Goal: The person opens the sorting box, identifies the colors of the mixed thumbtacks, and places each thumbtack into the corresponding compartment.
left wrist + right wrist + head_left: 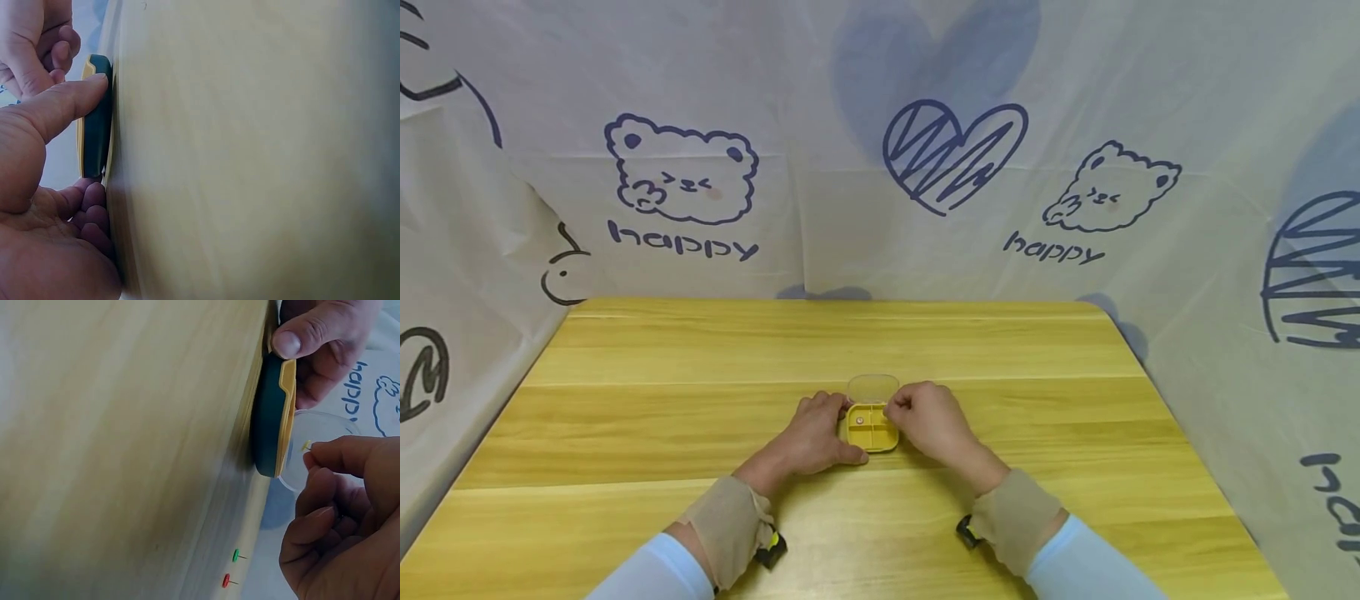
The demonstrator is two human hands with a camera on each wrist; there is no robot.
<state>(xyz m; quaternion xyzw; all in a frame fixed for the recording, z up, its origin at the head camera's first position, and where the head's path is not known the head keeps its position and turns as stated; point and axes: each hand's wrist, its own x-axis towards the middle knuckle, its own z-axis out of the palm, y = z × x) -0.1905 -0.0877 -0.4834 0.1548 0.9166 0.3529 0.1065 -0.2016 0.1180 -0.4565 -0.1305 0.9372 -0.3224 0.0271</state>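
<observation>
A small yellow compartment box [872, 430] with a dark teal base [267, 419] lies on the wooden table [700, 400]. Its clear lid [872, 387] stands open at the far side. My left hand [827, 432] grips the box, thumb [59, 106] on the near edge and curled fingers on the left side. My right hand [898, 410] hovers at the box's right edge. Its thumb and forefinger pinch a tiny yellow pushpin [306, 446] just over the open lid [319, 431]. A small reddish item [861, 421] sits in one compartment.
In the right wrist view a green pushpin [235, 555] and a red pushpin [225, 580] lie on the table beside my right hand. A printed cloth backdrop [880, 167] walls the table on three sides.
</observation>
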